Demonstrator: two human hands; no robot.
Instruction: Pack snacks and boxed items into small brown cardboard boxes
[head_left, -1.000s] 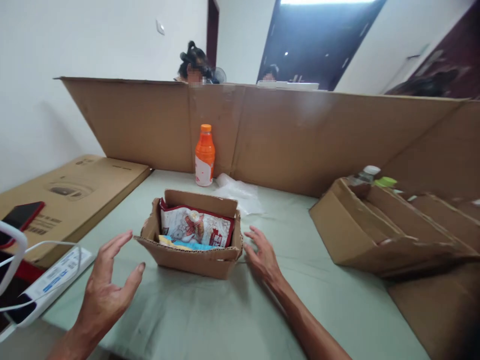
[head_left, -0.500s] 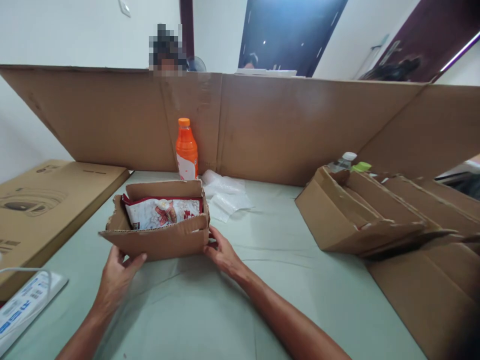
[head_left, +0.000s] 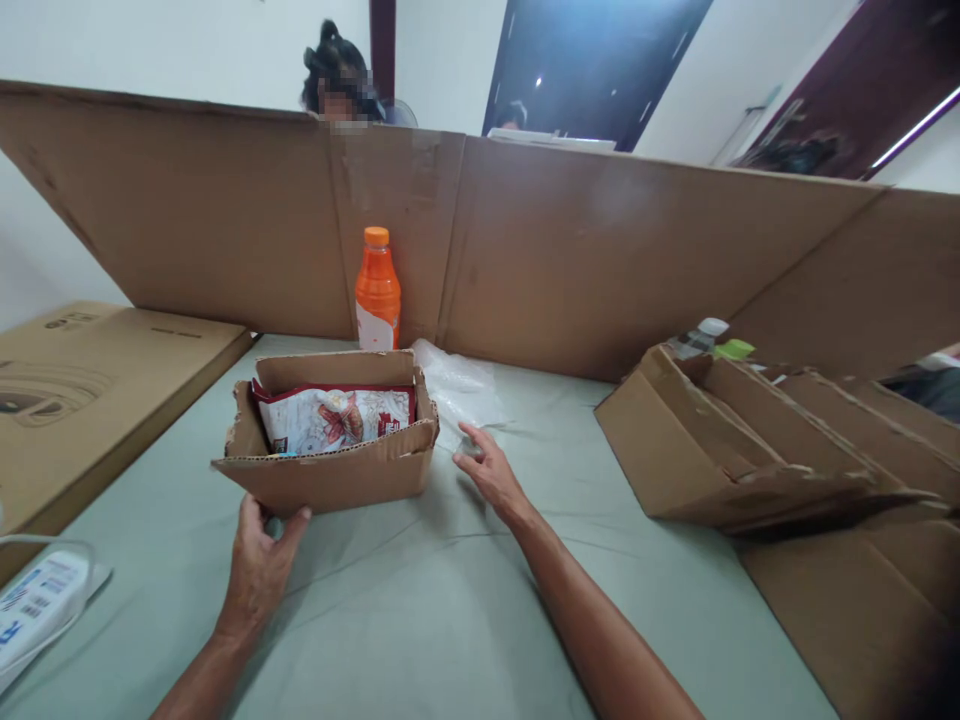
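A small torn cardboard box (head_left: 330,478) sits on the pale green tabletop (head_left: 450,620). Inside it stands a red and white snack bag (head_left: 334,418). My left hand (head_left: 259,565) grips the box's near bottom edge, thumb against its front wall. To the right of the box, my right hand (head_left: 487,468) lies open on the table with fingers spread, beside a crumpled clear plastic bag (head_left: 457,392). An orange drink bottle (head_left: 377,290) stands upright behind the box.
A tall cardboard wall (head_left: 600,260) runs across the back; a person's head shows above it. Cut cardboard boxes (head_left: 720,440) holding bottles lie at the right. A flat printed carton (head_left: 90,370) lies at the left, a white power strip (head_left: 37,610) at the near left.
My right hand has let go of the box's right corner and moved right onto the table. The left hand stays on the box, which has shifted slightly to the right.
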